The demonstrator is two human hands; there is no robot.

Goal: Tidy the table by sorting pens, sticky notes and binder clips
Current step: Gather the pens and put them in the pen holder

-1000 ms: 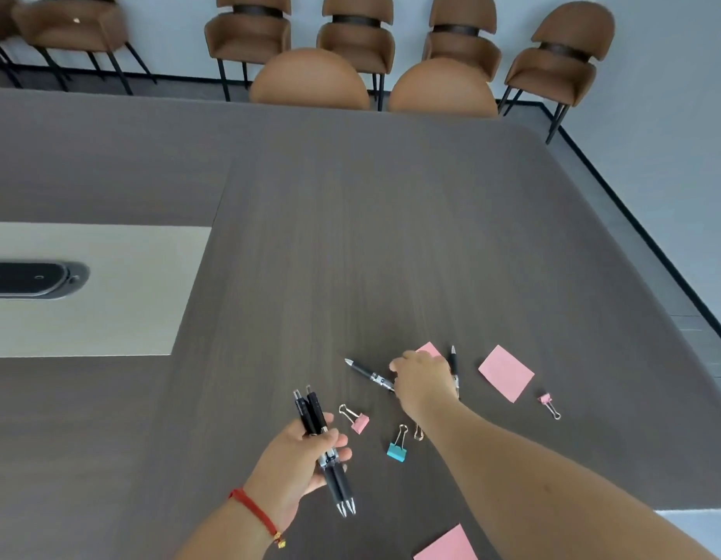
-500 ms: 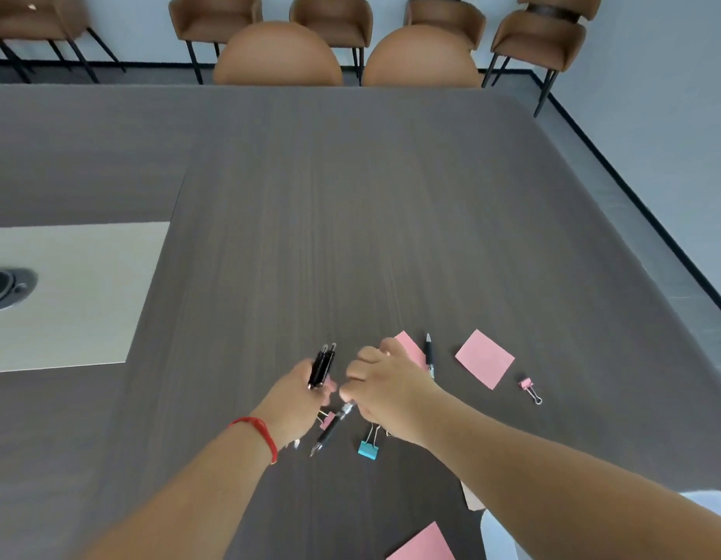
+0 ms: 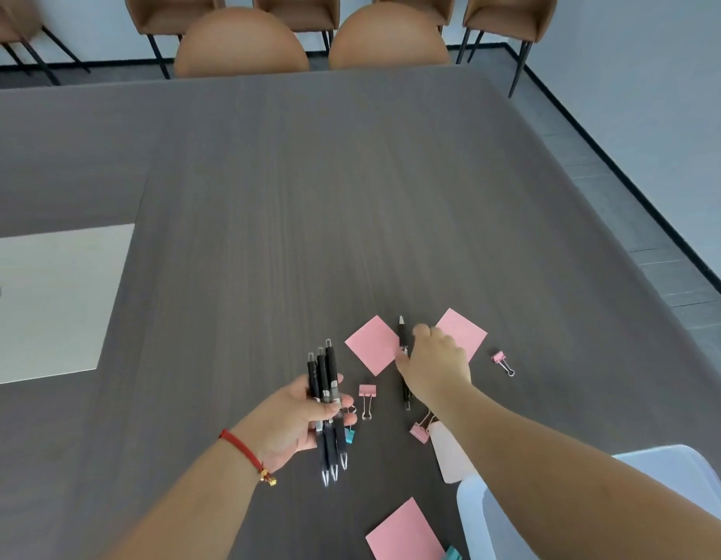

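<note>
Our left hand (image 3: 300,418) grips three black plastic pens (image 3: 325,398). Our right hand (image 3: 435,363), fingers curled, covers a fourth black pen (image 3: 402,335) lying between two pink square sticky notes (image 3: 373,344); whether it grips, we cannot tell. The dark wood-grain desk (image 3: 310,196) lies bare toward its far edge.

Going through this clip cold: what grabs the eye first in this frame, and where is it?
First, the left hand low in the middle, gripping a bundle of three black pens with tips toward the camera. Next, the right hand reaching over a fourth black pen lying on the dark table; whether it grips it is unclear. Pink sticky notes and pink binder clips lie scattered around them.
</note>
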